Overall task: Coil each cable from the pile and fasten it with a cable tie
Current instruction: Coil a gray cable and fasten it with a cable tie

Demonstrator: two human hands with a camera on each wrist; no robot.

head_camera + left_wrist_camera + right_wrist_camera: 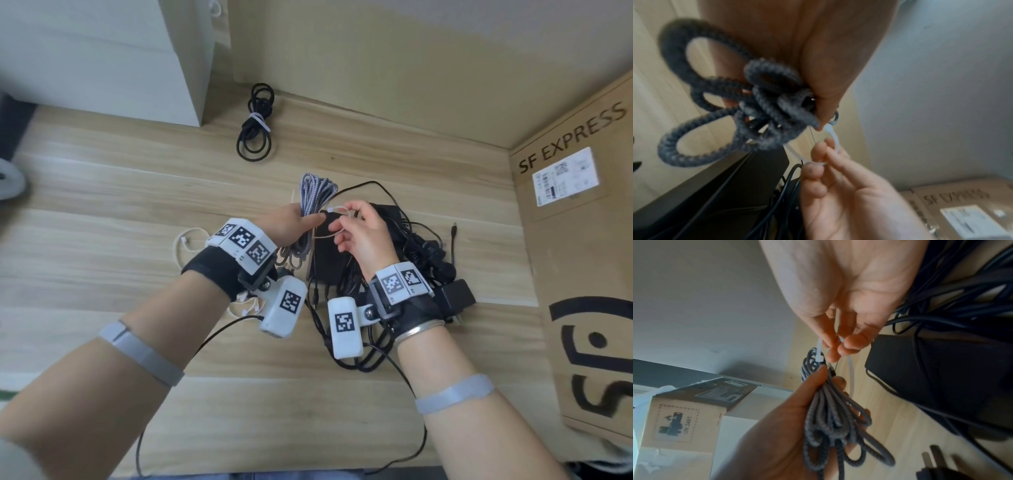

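My left hand (pixel 297 222) grips a coiled grey braided cable (pixel 317 192) above the wooden table; the coil's loops (pixel 719 104) hang below the palm, and the bundle (pixel 830 418) shows in the right wrist view. A white cable tie (pixel 334 209) loops around the bundle. My right hand (pixel 359 228) pinches the tie (pixel 833 146) between thumb and fingers, close beside the left thumb. The tie's head (pixel 819 359) sits against the cable. A pile of black cables (pixel 404 260) lies under the right hand.
A black coiled cable fastened with a white tie (pixel 256 123) lies at the back of the table (pixel 102 192). A thin white cable (pixel 183 243) lies left of my left wrist. An SF Express cardboard box (pixel 582 240) stands at the right, a white cabinet (pixel 102 58) at the back left.
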